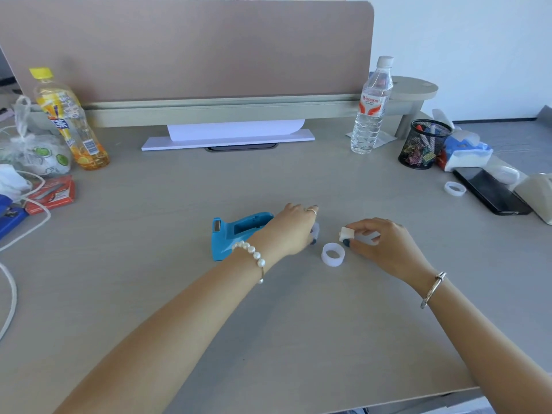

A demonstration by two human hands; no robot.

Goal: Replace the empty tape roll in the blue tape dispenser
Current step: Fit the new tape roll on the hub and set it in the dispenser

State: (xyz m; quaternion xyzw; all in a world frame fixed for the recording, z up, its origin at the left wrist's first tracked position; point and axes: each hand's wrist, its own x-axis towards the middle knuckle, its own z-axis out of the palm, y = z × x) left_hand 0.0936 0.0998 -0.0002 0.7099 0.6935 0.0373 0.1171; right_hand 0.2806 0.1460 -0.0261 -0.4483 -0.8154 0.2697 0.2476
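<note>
The blue tape dispenser (236, 231) lies on the grey desk at the middle, its roll bay showing no roll. My left hand (294, 230) rests over its right end, fingers curled around something pale that is mostly hidden. My right hand (378, 239) pinches a small white hub piece (346, 233) with a clear tape roll (369, 239) under the fingers. A bare translucent ring (333, 254), a tape core, stands on the desk between both hands. Another clear ring (454, 188) lies far right.
A black phone (490, 191), mesh pen cup (424, 144), tissue pack (466, 150) and water bottle (372, 106) stand at the right. At the left are a juice bottle (70, 121), plastic bag (30, 147), red box (50, 194) and white cable (18, 234). A divider panel (185, 49) closes the back.
</note>
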